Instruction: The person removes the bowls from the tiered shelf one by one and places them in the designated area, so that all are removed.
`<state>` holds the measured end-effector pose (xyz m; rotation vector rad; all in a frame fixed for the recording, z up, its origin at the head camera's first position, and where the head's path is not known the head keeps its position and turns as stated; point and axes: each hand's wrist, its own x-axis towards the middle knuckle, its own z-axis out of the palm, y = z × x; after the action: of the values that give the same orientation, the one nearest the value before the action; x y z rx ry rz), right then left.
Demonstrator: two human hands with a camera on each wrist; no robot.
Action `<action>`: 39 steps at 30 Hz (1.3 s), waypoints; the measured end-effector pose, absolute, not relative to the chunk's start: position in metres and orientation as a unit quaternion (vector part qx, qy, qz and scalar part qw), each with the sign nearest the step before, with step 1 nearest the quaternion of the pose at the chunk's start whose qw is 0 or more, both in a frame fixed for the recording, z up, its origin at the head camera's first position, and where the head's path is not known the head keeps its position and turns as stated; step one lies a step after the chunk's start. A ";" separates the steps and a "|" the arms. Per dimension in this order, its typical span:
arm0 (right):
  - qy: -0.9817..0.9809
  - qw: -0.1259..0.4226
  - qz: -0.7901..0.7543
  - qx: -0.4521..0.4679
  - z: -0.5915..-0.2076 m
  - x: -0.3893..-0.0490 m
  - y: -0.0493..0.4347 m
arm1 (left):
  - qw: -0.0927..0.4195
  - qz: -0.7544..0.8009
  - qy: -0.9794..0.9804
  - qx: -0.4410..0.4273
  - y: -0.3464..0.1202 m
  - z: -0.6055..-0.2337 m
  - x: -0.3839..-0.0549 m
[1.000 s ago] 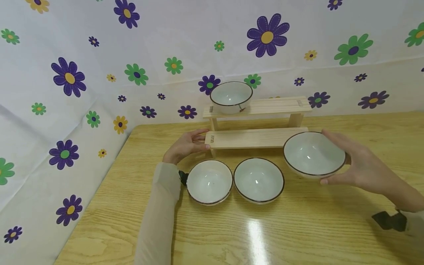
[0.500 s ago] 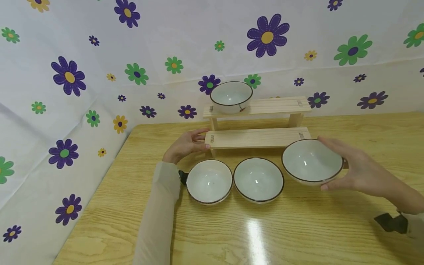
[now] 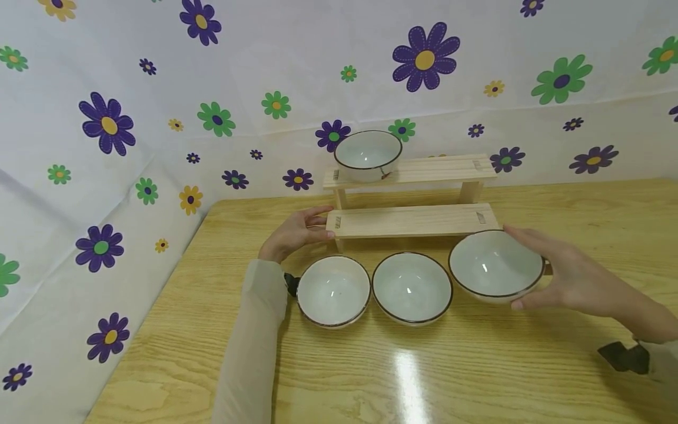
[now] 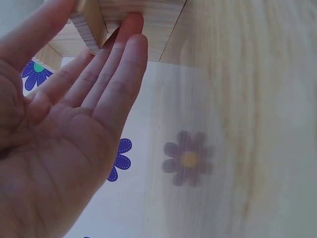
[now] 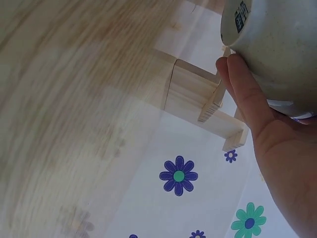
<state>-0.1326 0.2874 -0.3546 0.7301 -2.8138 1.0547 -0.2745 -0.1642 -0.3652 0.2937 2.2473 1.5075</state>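
Note:
My left hand (image 3: 296,234) holds the left end of a two-tier wooden shelf (image 3: 408,221), its thumb at the lower board's front corner. In the left wrist view, the fingers (image 4: 119,84) reach along the shelf's underside. My right hand (image 3: 569,274) grips a white, dark-rimmed bowl (image 3: 495,265) by its right side. The right wrist view shows this bowl's underside (image 5: 277,54), so it is off the table. Two similar bowls, a left one (image 3: 333,291) and a middle one (image 3: 412,288), stand side by side before the shelf. Another bowl (image 3: 368,154) sits on the upper tier's left end.
The wooden table (image 3: 339,377) reaches back to a white cloth with printed flowers (image 3: 296,59), which also hangs along the left. The shelf's upper board (image 3: 439,169) stands behind and above the lower one. The held bowl is close to the middle bowl.
My right hand has brought the held bowl nearer to me and slightly left, away from the lower board's right end, which now shows. My left hand has stayed at the shelf.

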 end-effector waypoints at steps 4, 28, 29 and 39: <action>-0.912 0.026 0.332 0.239 -0.356 -0.132 0.291 | 0.208 0.543 0.806 0.107 -0.164 -0.365 -0.274; -0.874 -0.093 0.389 0.276 -0.378 -0.134 0.312 | 0.206 0.543 0.808 0.099 -0.164 -0.365 -0.275; -0.872 -0.093 0.391 0.280 -0.379 -0.134 0.312 | 0.206 0.543 0.808 0.099 -0.164 -0.365 -0.276; -0.869 -0.110 0.378 0.301 -0.374 -0.145 0.322 | 0.209 0.545 0.806 0.097 -0.164 -0.366 -0.276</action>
<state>-0.1452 0.3219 -0.3743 1.0170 -2.9395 1.2779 -0.2757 -0.1637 -0.3663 0.2691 2.2429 1.5172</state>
